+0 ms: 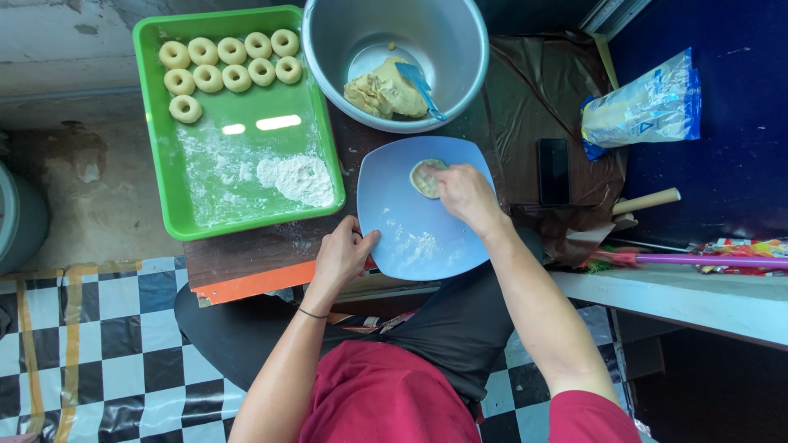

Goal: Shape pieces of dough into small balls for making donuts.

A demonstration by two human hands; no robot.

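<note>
Seen from above at a low worktable: right hand (464, 193) pressed flat, fingers loosely curled, onto a small disc of dough (425, 179) near the top edge of a pale blue plate (419, 246); whether the fingertips pinch the disc or merely press it, impossible to tell. Left hand (341, 256) steadying the plate at its lower left rim, thumb on top, fingers apparently tucked under the edge. Scattered over the middle of the plate, a dusting of flour (420, 243). Judged from its pale, flattened look: soft, light and easily torn dough, likely tacky where unfloured, best lifted by sliding fingertips under the rim of the disc rather than pinching the centre. To the left, a green tray (164, 123) carrying ten ring-shaped pieces of dough (230, 61) in rows at its far end, plus a heap of loose flour (297, 179) near the closer right corner. Behind the plate, a metal bowl (460, 57) with a lump of remaining dough (382, 92) and a blue scraper (420, 84) resting against it. Off to the right, a dark phone (553, 171) on brown plastic sheeting and a clear bag (644, 107) with blue trim. Below, a black-and-white chequered floor (98, 361).
</note>
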